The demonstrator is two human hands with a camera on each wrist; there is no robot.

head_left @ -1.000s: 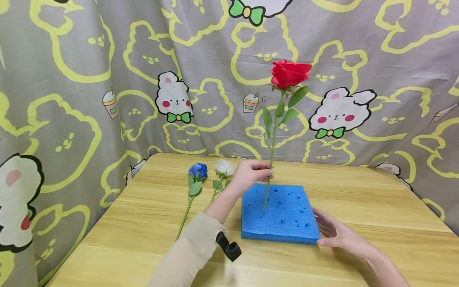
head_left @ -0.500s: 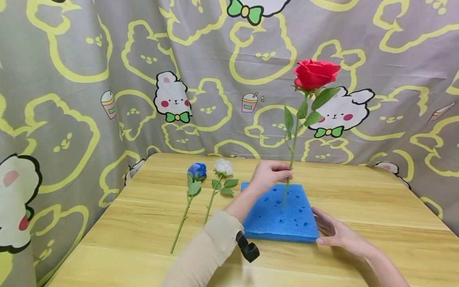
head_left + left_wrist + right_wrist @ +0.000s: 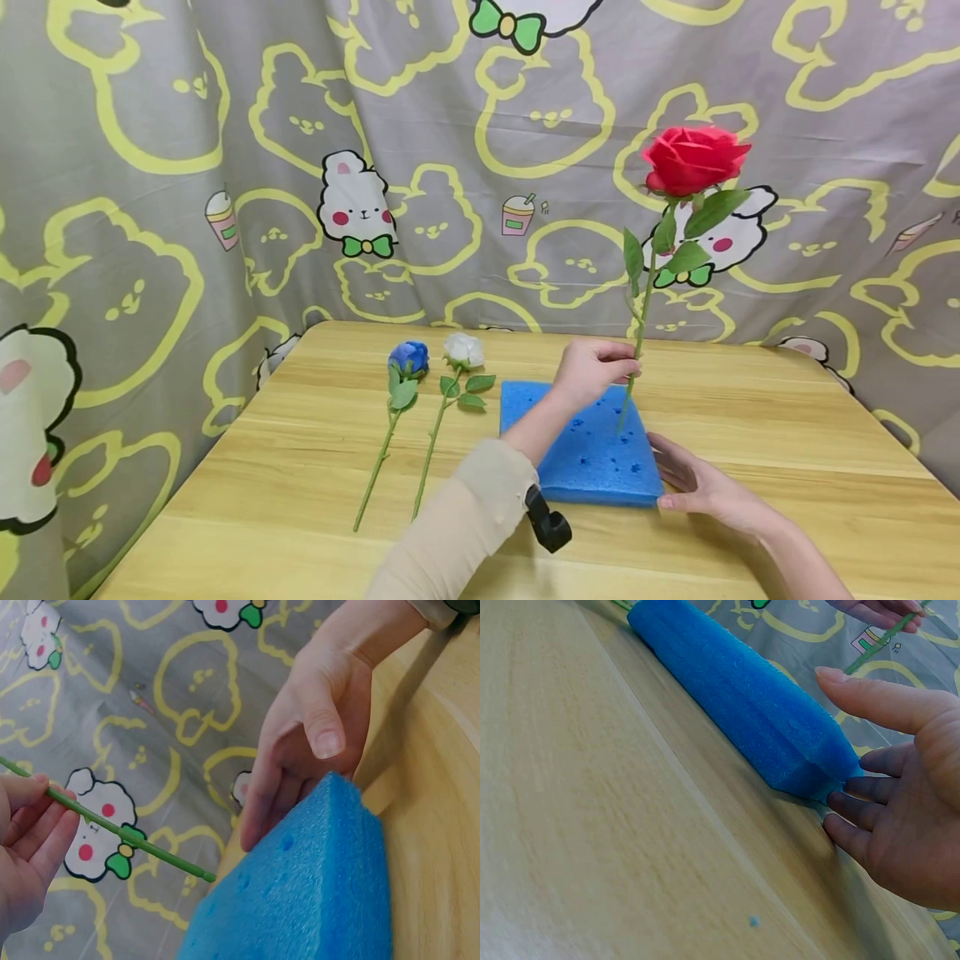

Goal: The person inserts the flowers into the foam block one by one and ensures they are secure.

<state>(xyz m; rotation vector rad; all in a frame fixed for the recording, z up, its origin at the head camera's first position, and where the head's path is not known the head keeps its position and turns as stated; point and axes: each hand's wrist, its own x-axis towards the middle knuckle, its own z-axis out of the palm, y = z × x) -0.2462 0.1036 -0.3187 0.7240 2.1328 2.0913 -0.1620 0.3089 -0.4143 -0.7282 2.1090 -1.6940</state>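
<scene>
My left hand (image 3: 588,373) pinches the green stem of a red artificial rose (image 3: 693,160), held nearly upright with its bloom at the top. The lower stem end (image 3: 202,875) is free in the left wrist view, over a blue foam block (image 3: 600,482) pitted with several small holes. At the block's right side is my right hand (image 3: 712,497), its fingers (image 3: 870,787) extended against the end of the foam in the right wrist view. The thumb (image 3: 881,697) stands apart from the foam.
Left of the foam, a blue rose (image 3: 408,358) and a white rose (image 3: 463,352) lie side by side on the wooden table (image 3: 247,500). A patterned curtain (image 3: 450,275) hangs behind the table. One tiny blue crumb (image 3: 754,921) lies near the right hand.
My left hand has carried the red rose rightward across the foam, from its left part towards its right edge. The white rose's stem has come into view. My right hand has stayed at the foam.
</scene>
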